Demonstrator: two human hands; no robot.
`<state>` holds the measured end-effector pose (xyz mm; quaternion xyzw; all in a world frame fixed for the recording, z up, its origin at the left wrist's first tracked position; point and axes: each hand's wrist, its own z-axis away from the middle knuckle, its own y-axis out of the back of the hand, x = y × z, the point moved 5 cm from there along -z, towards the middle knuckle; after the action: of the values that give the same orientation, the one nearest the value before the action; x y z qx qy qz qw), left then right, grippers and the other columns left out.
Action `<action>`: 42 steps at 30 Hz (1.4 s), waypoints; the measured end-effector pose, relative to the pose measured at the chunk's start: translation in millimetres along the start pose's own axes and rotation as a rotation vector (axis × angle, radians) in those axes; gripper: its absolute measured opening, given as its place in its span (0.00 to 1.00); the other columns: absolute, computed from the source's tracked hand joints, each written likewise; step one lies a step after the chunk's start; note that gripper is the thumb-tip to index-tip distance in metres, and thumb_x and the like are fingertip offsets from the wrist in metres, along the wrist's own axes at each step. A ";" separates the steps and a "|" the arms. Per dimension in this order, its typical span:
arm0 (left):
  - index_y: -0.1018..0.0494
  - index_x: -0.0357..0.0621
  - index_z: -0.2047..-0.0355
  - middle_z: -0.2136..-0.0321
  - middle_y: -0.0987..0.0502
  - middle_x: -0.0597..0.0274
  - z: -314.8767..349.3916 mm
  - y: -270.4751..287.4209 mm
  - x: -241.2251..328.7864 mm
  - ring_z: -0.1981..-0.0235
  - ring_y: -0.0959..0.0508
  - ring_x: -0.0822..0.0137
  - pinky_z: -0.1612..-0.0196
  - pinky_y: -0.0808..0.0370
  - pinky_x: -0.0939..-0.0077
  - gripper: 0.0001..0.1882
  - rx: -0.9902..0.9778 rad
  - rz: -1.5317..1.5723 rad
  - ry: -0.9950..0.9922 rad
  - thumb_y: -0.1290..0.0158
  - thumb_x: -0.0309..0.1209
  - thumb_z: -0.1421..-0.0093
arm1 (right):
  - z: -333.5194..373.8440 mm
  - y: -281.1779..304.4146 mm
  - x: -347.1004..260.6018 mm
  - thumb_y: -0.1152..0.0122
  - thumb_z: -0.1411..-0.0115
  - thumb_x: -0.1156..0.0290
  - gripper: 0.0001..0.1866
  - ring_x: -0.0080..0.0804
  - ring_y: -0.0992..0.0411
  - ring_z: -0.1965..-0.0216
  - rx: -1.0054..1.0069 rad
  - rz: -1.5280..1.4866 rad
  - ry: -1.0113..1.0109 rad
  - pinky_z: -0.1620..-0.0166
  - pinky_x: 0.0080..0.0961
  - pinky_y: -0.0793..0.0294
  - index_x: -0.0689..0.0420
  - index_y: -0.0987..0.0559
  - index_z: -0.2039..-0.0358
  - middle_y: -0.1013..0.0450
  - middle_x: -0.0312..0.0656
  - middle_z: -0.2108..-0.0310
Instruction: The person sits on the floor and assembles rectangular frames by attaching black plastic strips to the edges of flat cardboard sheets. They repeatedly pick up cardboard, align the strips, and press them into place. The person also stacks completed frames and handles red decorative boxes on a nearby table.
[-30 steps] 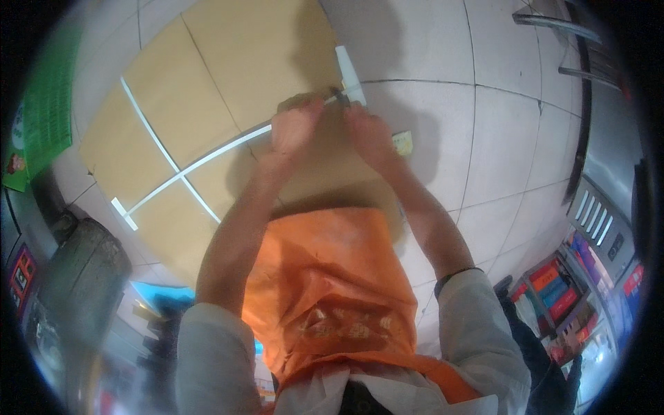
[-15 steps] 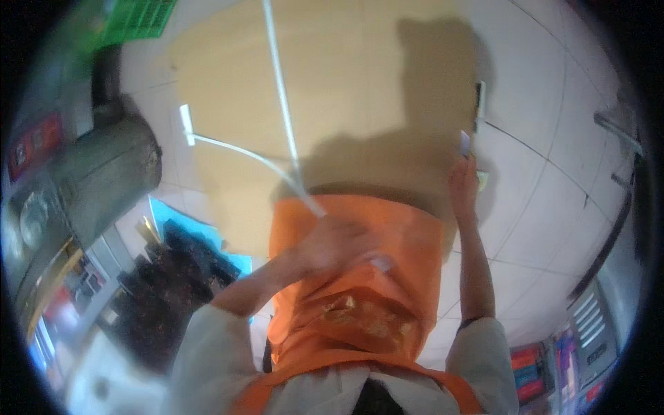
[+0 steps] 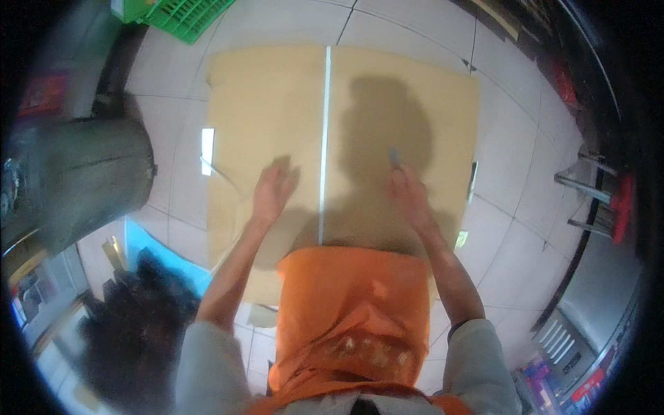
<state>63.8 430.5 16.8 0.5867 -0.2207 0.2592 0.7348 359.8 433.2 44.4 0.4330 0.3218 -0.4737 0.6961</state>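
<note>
A large brown cardboard piece lies on the floor in front of me. One white strap runs straight down its middle. My left hand hovers over the cardboard left of that strap, fingers somewhat apart and nothing visible in them. A thin, loose pale strap trails from a white rectangular piece at the left edge. My right hand, right of the middle strap, is closed on a small narrow grey-blue tool that points away from me. Blur hides its exact kind.
A green plastic crate stands at the far left, and a big dark cylinder below it. Near left are a blue sheet and a dark heap. At right stands a red-and-metal object. Pale tiles surround the cardboard.
My left hand has moved forward from my orange apron onto the cardboard, letting go of the straps. The middle strap now lies straight. My right hand moved inward from the right edge with its tool.
</note>
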 end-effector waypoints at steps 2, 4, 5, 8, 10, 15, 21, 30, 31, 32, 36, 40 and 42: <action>0.31 0.39 0.63 0.66 0.29 0.49 -86.5 -24.8 38.6 0.63 0.30 0.53 0.61 0.31 0.64 0.18 0.138 0.151 0.038 0.47 0.37 0.50 | -29.5 5.7 0.8 0.60 0.37 0.64 0.12 0.26 0.34 0.79 0.017 -0.044 0.057 0.74 0.25 0.33 0.60 0.32 0.64 0.36 0.39 0.82; 0.29 0.36 0.66 0.74 0.27 0.50 -154.1 -47.2 54.4 0.70 0.27 0.54 0.67 0.30 0.65 0.19 0.151 -0.067 0.082 0.45 0.39 0.52 | -67.5 9.3 -7.8 0.60 0.37 0.64 0.13 0.25 0.35 0.79 -0.002 0.017 0.100 0.74 0.24 0.35 0.59 0.31 0.65 0.36 0.38 0.81; 0.29 0.36 0.69 0.76 0.27 0.50 -169.7 -53.9 58.1 0.72 0.27 0.54 0.68 0.31 0.64 0.17 0.164 -0.090 0.137 0.46 0.39 0.52 | -81.3 12.3 -24.1 0.59 0.38 0.63 0.13 0.24 0.36 0.78 -0.030 0.104 0.104 0.73 0.24 0.35 0.59 0.31 0.64 0.36 0.37 0.80; 0.30 0.38 0.76 0.81 0.27 0.51 -192.7 -70.7 71.1 0.77 0.27 0.53 0.72 0.32 0.63 0.15 0.121 -0.089 0.226 0.47 0.40 0.51 | -125.5 15.8 -30.7 0.59 0.38 0.63 0.13 0.31 0.35 0.75 -0.015 0.294 0.215 0.70 0.27 0.35 0.59 0.31 0.62 0.34 0.41 0.77; 0.30 0.39 0.78 0.82 0.27 0.51 -198.2 -69.0 64.5 0.79 0.28 0.54 0.73 0.32 0.63 0.15 0.061 -0.031 0.217 0.48 0.40 0.50 | -155.9 8.3 -31.8 0.60 0.38 0.64 0.13 0.39 0.33 0.71 -0.011 0.374 0.346 0.66 0.32 0.34 0.59 0.31 0.61 0.32 0.47 0.73; 0.30 0.40 0.78 0.84 0.28 0.54 -197.2 -82.4 48.1 0.80 0.28 0.56 0.75 0.34 0.68 0.13 0.076 0.344 0.254 0.53 0.38 0.46 | -210.5 -19.9 -49.0 0.61 0.40 0.67 0.14 0.48 0.31 0.61 0.039 0.635 0.795 0.60 0.40 0.32 0.56 0.32 0.57 0.30 0.51 0.66; 0.32 0.42 0.81 0.81 0.30 0.56 -187.2 -70.5 71.2 0.77 0.29 0.55 0.74 0.33 0.64 0.09 0.406 -0.015 0.064 0.54 0.32 0.48 | -240.0 -49.2 -60.6 0.58 0.43 0.65 0.16 0.45 0.32 0.59 -0.324 0.968 0.544 0.60 0.42 0.34 0.52 0.32 0.55 0.30 0.43 0.61; 0.33 0.41 0.82 0.78 0.32 0.55 -191.0 -64.2 80.4 0.71 0.31 0.53 0.69 0.33 0.61 0.06 0.418 -0.088 -0.202 0.49 0.28 0.55 | -215.6 -53.7 -67.7 0.57 0.45 0.66 0.13 0.45 0.28 0.66 -0.129 0.924 0.653 0.64 0.43 0.30 0.49 0.33 0.58 0.27 0.46 0.69; 0.33 0.41 0.82 0.77 0.32 0.55 -191.1 -62.9 80.8 0.71 0.31 0.53 0.69 0.32 0.61 0.06 0.404 -0.129 -0.227 0.48 0.28 0.55 | -213.0 -54.9 -72.6 0.56 0.45 0.66 0.12 0.45 0.28 0.66 -0.145 0.942 0.642 0.64 0.43 0.30 0.50 0.33 0.59 0.27 0.46 0.70; 0.33 0.41 0.82 0.77 0.32 0.56 -190.8 -61.7 79.3 0.71 0.31 0.54 0.69 0.32 0.61 0.06 0.373 -0.133 -0.224 0.48 0.29 0.55 | -211.9 -54.9 -79.3 0.56 0.45 0.66 0.12 0.45 0.28 0.66 -0.163 0.959 0.631 0.64 0.42 0.30 0.50 0.33 0.60 0.27 0.47 0.70; 0.33 0.41 0.81 0.77 0.32 0.56 -188.8 -61.4 98.2 0.70 0.31 0.54 0.69 0.32 0.62 0.07 0.312 -0.113 -0.248 0.48 0.29 0.54 | -229.6 -63.1 -67.4 0.54 0.47 0.68 0.11 0.45 0.28 0.65 -0.138 1.157 0.456 0.66 0.41 0.29 0.54 0.33 0.62 0.27 0.47 0.71; 0.32 0.42 0.80 0.76 0.31 0.56 -156.1 -61.0 104.3 0.72 0.31 0.54 0.70 0.32 0.64 0.07 0.261 -0.042 -0.359 0.48 0.31 0.50 | -228.1 -59.3 -63.4 0.57 0.43 0.64 0.14 0.47 0.30 0.65 -0.213 0.911 0.545 0.64 0.42 0.32 0.53 0.31 0.57 0.29 0.43 0.67; 0.32 0.41 0.78 0.76 0.32 0.56 -138.7 -48.6 112.1 0.73 0.31 0.53 0.71 0.32 0.66 0.08 0.249 0.058 -0.256 0.50 0.32 0.47 | -226.7 -22.3 -32.5 0.55 0.43 0.64 0.16 0.50 0.31 0.70 0.017 0.597 0.732 0.65 0.42 0.32 0.53 0.31 0.56 0.29 0.42 0.70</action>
<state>183.8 571.0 21.2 0.6948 -0.2954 0.2291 0.6144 319.1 647.4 -29.1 0.6507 0.4038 -0.0717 0.6390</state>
